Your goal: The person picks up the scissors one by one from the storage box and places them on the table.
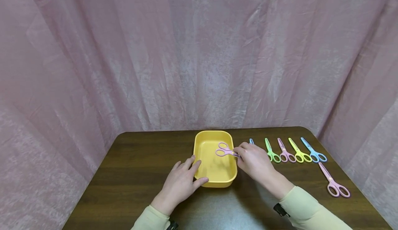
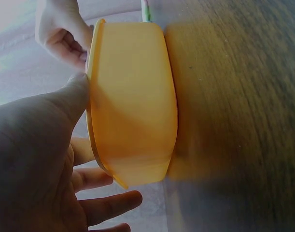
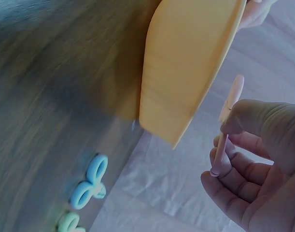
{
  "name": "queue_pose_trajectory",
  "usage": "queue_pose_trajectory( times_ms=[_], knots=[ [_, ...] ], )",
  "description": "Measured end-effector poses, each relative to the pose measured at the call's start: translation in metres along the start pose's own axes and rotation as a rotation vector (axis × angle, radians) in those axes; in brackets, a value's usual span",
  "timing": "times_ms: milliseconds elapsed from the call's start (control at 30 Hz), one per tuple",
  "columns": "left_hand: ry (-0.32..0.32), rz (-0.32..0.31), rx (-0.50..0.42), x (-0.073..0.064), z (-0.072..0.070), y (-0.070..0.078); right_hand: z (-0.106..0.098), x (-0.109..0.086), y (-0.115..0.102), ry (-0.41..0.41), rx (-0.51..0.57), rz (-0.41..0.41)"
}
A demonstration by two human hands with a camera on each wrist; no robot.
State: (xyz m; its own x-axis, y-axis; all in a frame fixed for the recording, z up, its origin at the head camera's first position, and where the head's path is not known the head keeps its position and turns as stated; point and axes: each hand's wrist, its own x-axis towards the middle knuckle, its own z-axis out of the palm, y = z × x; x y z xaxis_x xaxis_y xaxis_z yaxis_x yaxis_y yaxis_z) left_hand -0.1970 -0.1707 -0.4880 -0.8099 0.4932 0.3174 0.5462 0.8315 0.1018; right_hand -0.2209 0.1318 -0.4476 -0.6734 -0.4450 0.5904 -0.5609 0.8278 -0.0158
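Note:
A yellow rectangular bin (image 1: 214,183) stands on the table, its inside visible from above in the head view. My left hand (image 1: 181,185) rests on its near left rim with fingers spread straight. Over the bin's right side, my right hand (image 1: 256,161) pinches a pair of pink-purple scissors (image 1: 224,150) by the blade end, handle loops pointing left over the bin. In the right wrist view the scissors (image 3: 222,140) sit between thumb and fingers, above the rim. Behind my right hand lies a pair of blue scissors (image 1: 251,141), mostly hidden in the head view.
Right of the bin lies a row of scissors: green (image 1: 271,153), pink-purple (image 1: 285,153), yellow (image 1: 300,153) and blue (image 1: 313,153). Nearer the table's right edge is another pink pair (image 1: 332,183). A pink curtain (image 1: 199,57) hangs behind the wooden table (image 1: 130,174).

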Motion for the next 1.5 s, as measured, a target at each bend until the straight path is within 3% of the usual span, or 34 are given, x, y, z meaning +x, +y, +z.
queue_pose_trajectory(
  times_ms=[367,633,1067,1500],
  knots=[
    [0.011,0.01,-0.007,0.0,0.0,0.0,-0.021,-0.034,0.022,-0.002,0.005,0.078],
    [-0.006,0.005,-0.018,0.0,-0.001,0.0,-0.03,-0.049,0.029,-0.001,-0.01,0.101],
    [0.002,0.011,-0.015,0.0,-0.001,-0.001,-0.033,-0.066,0.038,-0.006,-0.022,0.117],
    [0.002,0.013,-0.014,0.0,-0.001,-0.001,-0.033,-0.088,0.042,-0.081,-0.023,0.157]
  ],
)
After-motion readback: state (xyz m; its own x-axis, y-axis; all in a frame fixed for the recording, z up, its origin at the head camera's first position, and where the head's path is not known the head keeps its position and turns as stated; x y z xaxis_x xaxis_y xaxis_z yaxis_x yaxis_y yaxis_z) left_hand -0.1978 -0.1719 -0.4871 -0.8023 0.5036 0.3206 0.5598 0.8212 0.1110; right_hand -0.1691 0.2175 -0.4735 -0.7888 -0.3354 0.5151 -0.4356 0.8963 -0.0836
